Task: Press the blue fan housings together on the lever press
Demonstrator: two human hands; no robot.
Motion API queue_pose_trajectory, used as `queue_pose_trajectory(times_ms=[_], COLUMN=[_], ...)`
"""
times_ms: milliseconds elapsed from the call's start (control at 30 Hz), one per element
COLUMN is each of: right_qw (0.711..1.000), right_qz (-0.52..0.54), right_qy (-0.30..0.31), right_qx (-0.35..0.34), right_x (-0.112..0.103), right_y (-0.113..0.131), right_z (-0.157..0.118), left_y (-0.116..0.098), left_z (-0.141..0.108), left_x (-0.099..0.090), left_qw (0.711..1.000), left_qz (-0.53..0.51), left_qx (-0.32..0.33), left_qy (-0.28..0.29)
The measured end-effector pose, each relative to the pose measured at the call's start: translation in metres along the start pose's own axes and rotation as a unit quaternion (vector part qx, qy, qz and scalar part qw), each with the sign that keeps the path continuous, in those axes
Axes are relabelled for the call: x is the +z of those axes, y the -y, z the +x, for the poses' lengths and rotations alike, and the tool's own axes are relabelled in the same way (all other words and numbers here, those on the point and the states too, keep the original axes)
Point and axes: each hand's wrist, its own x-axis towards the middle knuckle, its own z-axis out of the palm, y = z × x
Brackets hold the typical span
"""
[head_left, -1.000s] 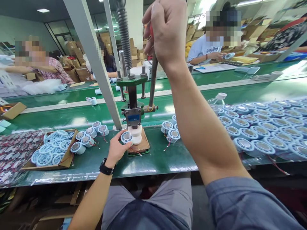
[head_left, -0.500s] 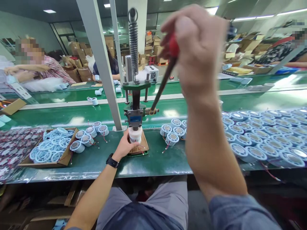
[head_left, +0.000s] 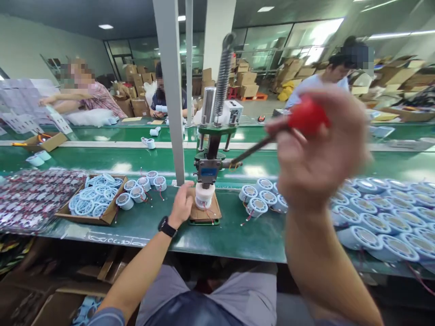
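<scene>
A hand-lever press (head_left: 209,165) with a tall spring stands on the green bench in front of me. Under its ram, a white round part (head_left: 205,197) with thin red wires rests on the brown base plate (head_left: 213,212). My left hand (head_left: 182,204), wearing a dark watch, is just left of that part, fingers stretched out and holding nothing. My right hand (head_left: 319,154), smeared by motion, wraps round the red ball knob (head_left: 308,115) of the press lever (head_left: 255,150). The lever slants up to the right from the press.
Several light-blue cylinders with metal tops (head_left: 257,206) stand right of the press, with many more (head_left: 377,222) further right. A carton of blue rings (head_left: 97,199), more cylinders (head_left: 137,194) and wired pieces (head_left: 30,199) lie left. A grey post (head_left: 170,90) rises behind. Co-workers sit across the bench.
My right hand has swung the lever down and to the right. My left hand has come away from the white part, its fingers now straighter. The view has turned a little left.
</scene>
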Motion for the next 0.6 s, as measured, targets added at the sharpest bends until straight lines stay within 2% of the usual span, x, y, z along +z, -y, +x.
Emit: queue_pose_trajectory(times_ms=[67,133,200,300,333,400,467,500,600], right_qw=[0.999,0.998,0.995,0.979,0.978,0.973,0.952,0.942,0.933], right_qz=[0.033,0.053,0.076,0.084,0.075,0.064,0.068,0.071,0.047], right_qy=[-0.004,0.0,-0.061,-0.17,-0.156,-0.076,-0.002,0.009,-0.041], right_qx=[0.015,0.023,0.028,0.079,0.114,0.206,0.297,0.329,0.353], right_x=[0.02,0.038,0.055,0.086,0.098,0.121,0.143,0.151,0.158], right_y=[-0.024,-0.04,-0.043,-0.035,-0.032,-0.028,-0.03,-0.032,-0.036], right_z=[0.034,0.039,0.005,-0.095,-0.129,-0.183,-0.21,-0.214,-0.209], left_y=[0.014,0.027,0.036,0.042,0.042,0.039,0.031,0.025,0.008], left_z=[0.014,0.022,0.015,-0.02,-0.034,-0.059,-0.073,-0.076,-0.072], left_x=[-0.023,-0.046,-0.061,-0.062,-0.058,-0.052,-0.052,-0.054,-0.066], left_qw=[0.99,0.983,0.977,0.968,0.962,0.953,0.954,0.958,0.971], left_qz=[0.133,0.176,0.204,0.248,0.27,0.299,0.289,0.272,0.222], left_qx=[-0.012,-0.025,-0.031,-0.006,0.009,0.044,0.072,0.082,0.086], left_qy=[-0.038,-0.051,-0.05,-0.032,-0.025,-0.004,0.021,0.028,0.003])
